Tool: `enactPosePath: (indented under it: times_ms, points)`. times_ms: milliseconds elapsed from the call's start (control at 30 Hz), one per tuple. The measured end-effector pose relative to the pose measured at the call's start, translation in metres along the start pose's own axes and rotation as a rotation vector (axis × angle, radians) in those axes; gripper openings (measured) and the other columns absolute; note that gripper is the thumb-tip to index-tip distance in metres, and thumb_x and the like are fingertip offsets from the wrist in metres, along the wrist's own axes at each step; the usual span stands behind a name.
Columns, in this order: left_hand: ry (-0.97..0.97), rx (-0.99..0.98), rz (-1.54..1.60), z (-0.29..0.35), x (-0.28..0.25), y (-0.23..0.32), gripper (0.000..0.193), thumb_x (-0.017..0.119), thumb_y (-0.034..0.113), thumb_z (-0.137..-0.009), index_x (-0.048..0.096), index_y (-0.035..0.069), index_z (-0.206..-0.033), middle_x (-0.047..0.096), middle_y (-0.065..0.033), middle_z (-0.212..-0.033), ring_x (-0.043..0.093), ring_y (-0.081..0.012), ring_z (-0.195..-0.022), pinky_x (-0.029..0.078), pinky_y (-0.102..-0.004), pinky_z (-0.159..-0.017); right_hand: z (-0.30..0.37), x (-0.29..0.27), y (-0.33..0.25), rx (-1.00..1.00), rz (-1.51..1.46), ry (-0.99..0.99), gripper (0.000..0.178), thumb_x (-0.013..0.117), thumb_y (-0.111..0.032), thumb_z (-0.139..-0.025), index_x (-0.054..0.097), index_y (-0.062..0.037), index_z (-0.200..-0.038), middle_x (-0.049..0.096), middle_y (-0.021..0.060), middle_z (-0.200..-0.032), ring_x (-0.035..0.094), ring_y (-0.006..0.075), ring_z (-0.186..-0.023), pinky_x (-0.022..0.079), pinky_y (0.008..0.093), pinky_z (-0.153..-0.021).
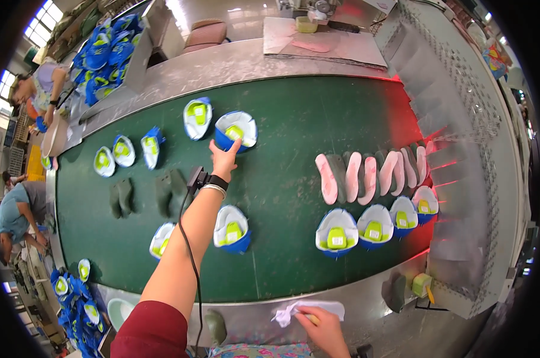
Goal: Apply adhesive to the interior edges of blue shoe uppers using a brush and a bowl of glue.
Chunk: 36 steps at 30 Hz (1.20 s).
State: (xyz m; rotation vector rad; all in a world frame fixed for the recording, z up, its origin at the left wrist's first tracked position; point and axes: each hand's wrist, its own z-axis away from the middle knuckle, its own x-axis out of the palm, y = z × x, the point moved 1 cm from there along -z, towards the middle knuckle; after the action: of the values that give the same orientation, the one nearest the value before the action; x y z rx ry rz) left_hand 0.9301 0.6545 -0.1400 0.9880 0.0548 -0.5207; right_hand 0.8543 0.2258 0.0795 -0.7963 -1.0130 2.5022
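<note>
Contact shows between the left hand (224,160) and the near side of a blue upper (236,126), which lies opening-up on the green belt (282,173) beside a second upper (197,119); the forearm (186,250) is stretched out, presumably because both sit toward the belt's far edge. The right hand (325,329) is wrapped around a yellowish handle (313,320), low over a pale piece (334,309) at the near metal ledge (365,302), perhaps so the ledge backs it. Four uppers (374,228) form a row with pinkish soles (328,179) and dark soles beyond them, likely to keep matching parts together. The ends of the left fingers are hidden, so I cannot tell whether they clamp the upper or merely rest there. The forearm covers part of another upper (161,240); the handle's working end is lost against the pale piece, possibly cloth, and red light blurs the row's end near the grey machine (485,119).
</note>
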Motion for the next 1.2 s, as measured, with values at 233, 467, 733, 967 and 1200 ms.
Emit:
enactPosePath:
  times_ms: [233,467,733,967,1200]
  points:
    - [-0.129,0.903,-0.338,-0.045,0.042,0.081,0.067,0.064,0.012,-0.071,0.042,0.013,-0.135,0.057,-0.0205,-0.116,0.058,-0.0335,-0.105,0.046,-0.0393,-0.091,-0.021,-0.043,0.033,0.418,-0.084,0.159,0.019,0.068,-0.013,-0.086,0.068,0.0006,-0.099,0.069,0.0074,-0.084,0.062,0.0101,-0.077,0.05,0.0258,-0.071]
    - [-0.729,0.796,-0.708,-0.066,0.124,0.139,0.05,0.062,0.019,-0.075,0.052,0.015,-0.124,0.063,-0.0136,-0.105,0.061,-0.0265,-0.097,0.048,-0.0345,-0.084,-0.041,-0.026,0.031,0.423,-0.128,0.114,0.018,0.067,-0.014,-0.085,0.068,-0.0001,-0.097,0.069,0.0094,-0.082,0.063,0.0127,-0.077,0.049,0.0271,-0.071]
    - [-0.279,1.091,-0.788,-0.063,0.098,0.107,0.059,0.066,0.046,-0.081,0.051,0.022,-0.133,0.046,-0.0155,-0.14,0.04,-0.0355,-0.128,0.035,-0.0456,-0.105,-0.033,-0.014,0.045,0.398,0.051,0.093,0.023,0.064,-0.017,-0.087,0.067,0.0,-0.101,0.07,0.0117,-0.088,0.065,0.0164,-0.083,0.05,0.0304,-0.075]
    - [0.242,0.554,-0.761,-0.163,-0.095,0.102,0.07,0.057,0.004,-0.071,0.037,0.015,-0.138,0.056,-0.0213,-0.117,0.052,-0.0363,-0.11,0.042,-0.0445,-0.096,-0.035,0.008,0.029,0.402,-0.014,0.028,0.023,0.064,-0.019,-0.087,0.067,-0.0012,-0.101,0.069,0.0126,-0.09,0.066,0.0198,-0.085,0.049,0.0311,-0.077]
    - [-0.149,0.357,-0.199,-0.152,-0.043,0.043,0.045,0.059,-0.003,-0.072,0.062,0.009,-0.116,0.066,-0.0096,-0.084,0.064,-0.0165,-0.061,0.054,-0.0311,-0.048,-0.043,0.01,0.001,0.339,0.165,0.002,0.022,0.062,-0.023,-0.088,0.068,-0.0047,-0.1,0.068,0.014,-0.091,0.065,0.0272,-0.087,0.049,0.0342,-0.077]
